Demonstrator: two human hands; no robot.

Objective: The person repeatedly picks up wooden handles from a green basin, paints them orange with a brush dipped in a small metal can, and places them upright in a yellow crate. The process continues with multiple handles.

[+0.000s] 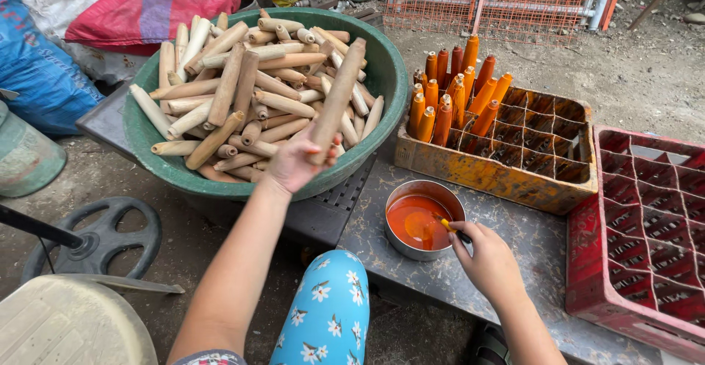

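Note:
My left hand point(294, 163) grips the lower end of a long bare wooden handle point(339, 93), tilted up over a big green basin point(385, 78) heaped with many more unpainted wooden handles point(242, 89). My right hand point(488, 258) holds a small yellow-handled brush point(449, 228), its tip dipped in a round metal bowl point(424, 220) of orange paint. Behind the bowl an orange-stained divided crate point(514, 178) holds several orange-painted handles point(455, 97) standing upright in its left cells.
A red plastic divided crate point(646, 233) sits at the right on the grey work surface point(529, 240). My knee in blue floral cloth point(330, 313) is in front. A black wheel point(103, 240) and pale stool point(70, 321) lie left; sacks and orange wire mesh stand behind.

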